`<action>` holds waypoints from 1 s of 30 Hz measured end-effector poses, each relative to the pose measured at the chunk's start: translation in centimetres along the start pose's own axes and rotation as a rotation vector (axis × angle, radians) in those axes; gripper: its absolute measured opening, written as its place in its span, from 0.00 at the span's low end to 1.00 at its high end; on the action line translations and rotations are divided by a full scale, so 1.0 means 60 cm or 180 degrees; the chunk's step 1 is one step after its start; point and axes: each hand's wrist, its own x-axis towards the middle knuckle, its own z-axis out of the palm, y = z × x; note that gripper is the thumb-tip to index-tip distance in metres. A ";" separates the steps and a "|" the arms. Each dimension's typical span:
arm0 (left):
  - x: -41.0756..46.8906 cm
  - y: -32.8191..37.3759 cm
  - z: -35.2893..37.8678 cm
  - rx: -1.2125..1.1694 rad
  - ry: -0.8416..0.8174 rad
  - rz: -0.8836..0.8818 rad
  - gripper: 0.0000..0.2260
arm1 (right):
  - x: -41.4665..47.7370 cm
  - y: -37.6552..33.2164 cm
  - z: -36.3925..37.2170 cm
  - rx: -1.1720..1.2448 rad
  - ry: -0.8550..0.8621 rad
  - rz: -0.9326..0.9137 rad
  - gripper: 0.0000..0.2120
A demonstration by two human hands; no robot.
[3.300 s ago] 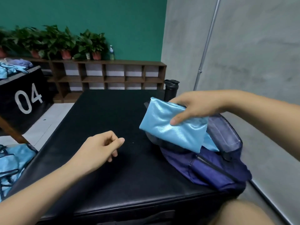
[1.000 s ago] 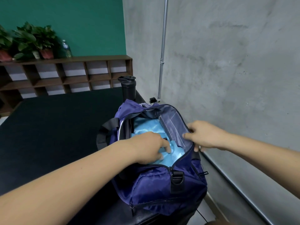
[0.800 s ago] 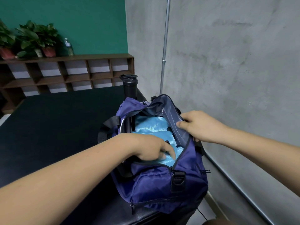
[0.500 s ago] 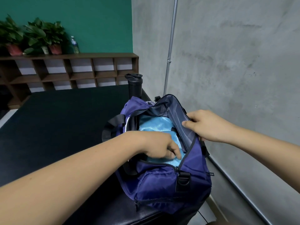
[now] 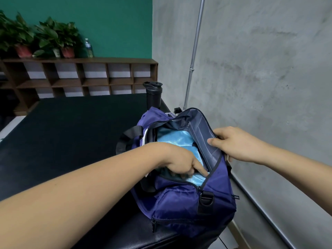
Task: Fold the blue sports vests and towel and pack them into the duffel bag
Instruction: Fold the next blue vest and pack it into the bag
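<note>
W/ right hand (image 5: 231,142) pinching the duffel bag (image 5: 188,200) flap open on the counter (image 5: 71,132), left hand (image 5: 181,164) (index out, other fingers buried, grip unclear) should press the folded blue vest (image 5: 174,140) flat inside, w/o bunching.

Looks like a gym or sports-club changing corner to me. The counter (image 5: 71,132) under the fingers (image 5: 198,167) is a big black padded block, vinyl-looking, more gym kit than furniture. Just beyond the fingers a black shaker bottle (image 5: 153,95) stands behind the duffel bag (image 5: 188,203). Far past them a low wooden cubby shelf (image 5: 80,78) runs along a teal wall (image 5: 107,24), with potted plants (image 5: 53,38) and a water bottle (image 5: 88,48) on top. Right of the fingers is a bare concrete wall (image 5: 260,69) with a metal conduit (image 5: 195,51).
</note>
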 end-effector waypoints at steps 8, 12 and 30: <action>-0.035 -0.050 -0.030 -0.0781 -0.0040 -0.0675 0.14 | 0.000 0.005 0.012 0.0078 0.0018 -0.0017 0.13; -0.024 -0.056 -0.012 -0.0341 -0.0278 -0.1176 0.09 | -0.001 -0.003 0.021 0.0071 -0.0136 -0.0007 0.14; -0.342 -0.107 0.018 -0.0643 0.2080 -0.0757 0.09 | 0.011 -0.156 0.067 0.0623 0.1049 -0.1070 0.10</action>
